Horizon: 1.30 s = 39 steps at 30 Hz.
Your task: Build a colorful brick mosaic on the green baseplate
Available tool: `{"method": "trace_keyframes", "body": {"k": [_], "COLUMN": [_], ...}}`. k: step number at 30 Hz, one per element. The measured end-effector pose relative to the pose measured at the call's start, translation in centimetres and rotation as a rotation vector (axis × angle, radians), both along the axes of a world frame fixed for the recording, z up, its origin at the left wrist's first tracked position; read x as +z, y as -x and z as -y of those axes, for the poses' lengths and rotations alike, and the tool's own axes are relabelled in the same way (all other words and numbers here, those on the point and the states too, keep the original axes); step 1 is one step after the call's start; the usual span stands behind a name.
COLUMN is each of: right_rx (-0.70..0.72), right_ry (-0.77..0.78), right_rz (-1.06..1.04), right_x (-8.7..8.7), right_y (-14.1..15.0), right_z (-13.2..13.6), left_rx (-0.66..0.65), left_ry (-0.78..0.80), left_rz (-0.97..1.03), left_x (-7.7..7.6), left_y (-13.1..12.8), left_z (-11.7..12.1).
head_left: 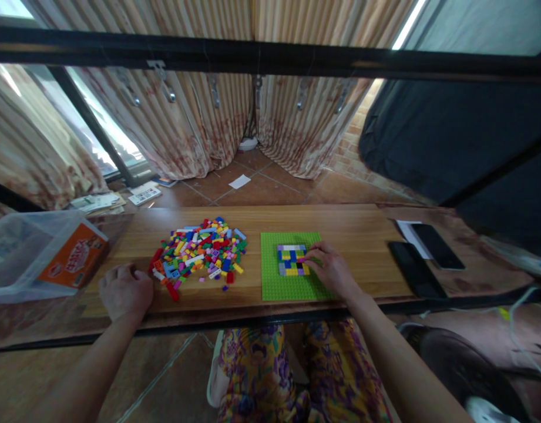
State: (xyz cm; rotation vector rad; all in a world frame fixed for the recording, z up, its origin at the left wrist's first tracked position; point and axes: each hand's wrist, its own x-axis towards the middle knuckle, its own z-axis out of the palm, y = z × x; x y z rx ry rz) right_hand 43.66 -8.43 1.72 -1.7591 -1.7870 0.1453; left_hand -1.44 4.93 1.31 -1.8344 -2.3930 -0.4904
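Observation:
My right hand point(329, 269) reaches over the green baseplate point(272, 288). Its thumb and fingertips are pinched on a small pink toy brick point(302, 259) at the right side of a block of bricks. That block of bricks point(290, 271) is roughly square, in blue, yellow, white, grey and black, and sits on the plate's middle. On the left of the wooden board, my left hand point(125, 291) rests with its fingers curled in, and I see nothing in it. Close beside it lies a heap of loose toy bricks point(204, 249) in many colours.
A clear plastic box point(27, 235) with an orange label stands at the far left. Two dark phones point(415, 267) and a white paper lie to the right of the wooden board point(358, 235). A black rail point(270, 57) crosses beyond it, before striped curtains.

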Motion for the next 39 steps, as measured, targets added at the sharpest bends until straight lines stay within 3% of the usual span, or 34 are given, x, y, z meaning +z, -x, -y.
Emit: {"method": "trace_keyframes", "body": {"k": [12, 18, 21, 27, 34, 39], "right_rx": [-0.098, -0.38, -0.445, -0.426, -0.51, -0.523], "right_ry": [-0.027, -0.041, 0.025, 0.133, 0.227, 0.263], "right_rz": [-0.17, -0.553, -0.664, -0.614, -0.377, -0.328], "right_x": [-0.1, -1.1, -1.6, -1.4, -0.7, 0.0], "right_y": [0.3, 0.4, 0.5, 1.0, 1.6, 1.9], "right_z": [0.2, 0.8, 0.7, -0.3, -0.8, -0.8], "left_rx": [-0.005, 0.004, 0.003, 0.001, 0.002, 0.0], "left_ry": [0.034, 0.037, 0.046, 0.05, 0.025, 0.026], "left_rz": [-0.016, -0.027, -0.032, -0.036, -0.027, -0.023], "left_x": [0.3, 0.4, 0.6, 0.8, 0.4, 0.2], "left_y": [-0.1, -0.2, -0.3, -0.5, -0.3, -0.2], "left_z": [0.1, 0.0, 0.1, 0.2, 0.1, 0.0]}}
